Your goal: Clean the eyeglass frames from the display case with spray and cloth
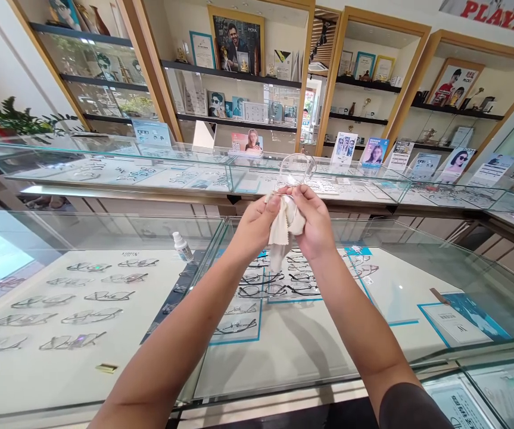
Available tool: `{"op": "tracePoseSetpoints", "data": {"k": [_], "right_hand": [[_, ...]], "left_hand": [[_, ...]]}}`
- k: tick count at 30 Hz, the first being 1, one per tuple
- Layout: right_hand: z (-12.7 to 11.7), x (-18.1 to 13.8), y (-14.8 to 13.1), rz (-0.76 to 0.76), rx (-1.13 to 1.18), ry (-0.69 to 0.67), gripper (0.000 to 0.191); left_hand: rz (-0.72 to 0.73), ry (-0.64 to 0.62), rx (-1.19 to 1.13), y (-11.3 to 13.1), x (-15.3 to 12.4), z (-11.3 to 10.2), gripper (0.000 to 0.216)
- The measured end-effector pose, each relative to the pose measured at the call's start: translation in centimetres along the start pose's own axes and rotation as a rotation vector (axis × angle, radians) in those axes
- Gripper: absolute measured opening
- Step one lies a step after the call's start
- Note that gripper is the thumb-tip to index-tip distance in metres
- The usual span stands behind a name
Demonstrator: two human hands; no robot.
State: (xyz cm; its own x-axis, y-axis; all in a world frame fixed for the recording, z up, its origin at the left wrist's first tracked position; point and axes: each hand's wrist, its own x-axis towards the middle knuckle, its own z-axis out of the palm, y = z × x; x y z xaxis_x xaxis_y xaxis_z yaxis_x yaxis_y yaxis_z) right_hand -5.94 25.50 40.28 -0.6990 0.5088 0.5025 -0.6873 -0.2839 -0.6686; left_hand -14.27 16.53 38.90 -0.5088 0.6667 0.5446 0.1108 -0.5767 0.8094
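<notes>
Both of my hands are raised together above the glass display counter (105, 238). My left hand (257, 223) and my right hand (314, 223) are closed on a pale cleaning cloth (283, 229) and a pair of clear-framed glasses (296, 170). The glasses stick up above my fingers. The cloth bunches between my thumbs and hangs down a little below them. A small white spray bottle (181, 245) stands on the counter glass to the left of my left forearm.
Under the counter glass lie rows of glasses frames (82, 298) on white trays. A second glass counter (194, 173) runs across behind, with upright brochures (375, 152) on it. Wooden wall shelves (234, 77) hold framed pictures.
</notes>
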Motion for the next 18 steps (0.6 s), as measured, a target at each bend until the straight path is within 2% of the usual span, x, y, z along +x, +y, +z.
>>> {"op": "tracePoseSetpoints", "data": {"k": [2, 4, 9, 10, 12, 16, 18], "right_hand": [[-0.5, 0.3, -0.2, 0.006, 0.036, 0.018, 0.018], [-0.6, 0.3, 0.1, 0.004, 0.059, 0.032, 0.017], [0.1, -0.1, 1.6, 0.001, 0.035, 0.025, 0.020], [0.1, 0.0, 1.7, 0.012, 0.015, 0.023, 0.022], [-0.2, 0.2, 1.6, 0.034, -0.018, 0.024, 0.023], [-1.2, 0.8, 0.8, 0.008, -0.008, 0.073, 0.021], [-1.3, 0.8, 0.7, -0.011, 0.020, 0.099, 0.021]], "left_hand": [[-0.070, -0.103, -0.045, 0.2, -0.1, -0.1, 0.048], [-0.103, -0.118, -0.064, 0.0, -0.2, 0.1, 0.058], [0.028, 0.183, -0.014, -1.3, -0.1, 0.8, 0.049], [0.039, 0.212, 0.000, -1.3, 0.0, 0.9, 0.050], [0.021, 0.175, 0.018, -1.2, 0.0, 0.8, 0.053], [-0.043, -0.034, -0.035, -0.3, -0.2, 0.4, 0.052], [-0.064, -0.071, -0.082, -0.1, -0.2, 0.4, 0.057]]}}
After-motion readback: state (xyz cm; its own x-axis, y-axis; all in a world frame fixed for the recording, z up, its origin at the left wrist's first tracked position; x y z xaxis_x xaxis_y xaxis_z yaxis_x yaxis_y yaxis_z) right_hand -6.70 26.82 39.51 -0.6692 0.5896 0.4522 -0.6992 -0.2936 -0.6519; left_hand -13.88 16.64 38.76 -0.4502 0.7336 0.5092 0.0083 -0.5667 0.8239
